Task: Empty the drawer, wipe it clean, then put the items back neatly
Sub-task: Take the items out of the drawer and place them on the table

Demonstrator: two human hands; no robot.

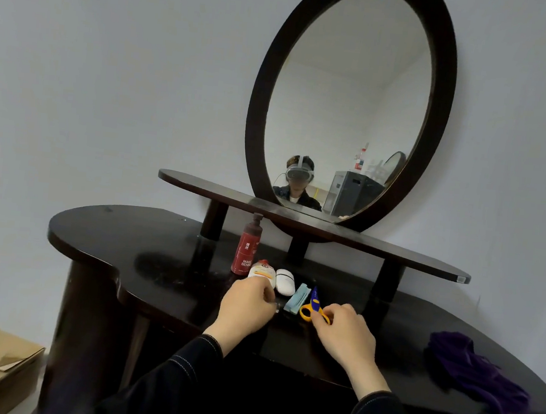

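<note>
The right hand [341, 333] is curling loosely, fingertips touching the orange-handled scissors [313, 307] at its 11 o'clock. The left hand [245, 307] is pinching something too small to identify, beside the white tube [260, 270] at 12 o'clock. Both forearms are reaching forward over the dark dressing table [159, 262]; the drawer is not visible.

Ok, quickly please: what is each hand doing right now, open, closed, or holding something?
Left hand: fingers curled, pinching something small; what it is cannot be told.
Right hand: closed on the handle of the scissors.
</note>
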